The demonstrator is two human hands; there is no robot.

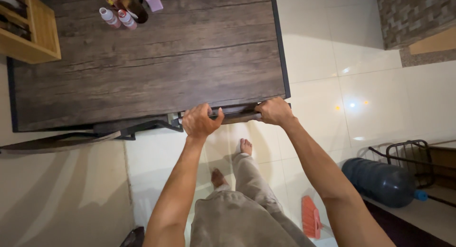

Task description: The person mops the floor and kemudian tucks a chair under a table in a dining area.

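Two small pink-capped bottles stand beside a light wooden box at the far side of the dark plank table. Left hand and right hand each curl tight around the chair's top rail, tucked against the table's near edge.

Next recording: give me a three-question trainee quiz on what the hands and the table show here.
1. True or false: both hands grip the top rail of the chair at the table's near edge.
2. Which hand is nearer the table's corner? A left hand B right hand
3. What lies on the floor tiles beside the wire rack?

Key: 1 true; 2 B; 3 a dark blue water jug, on its side.
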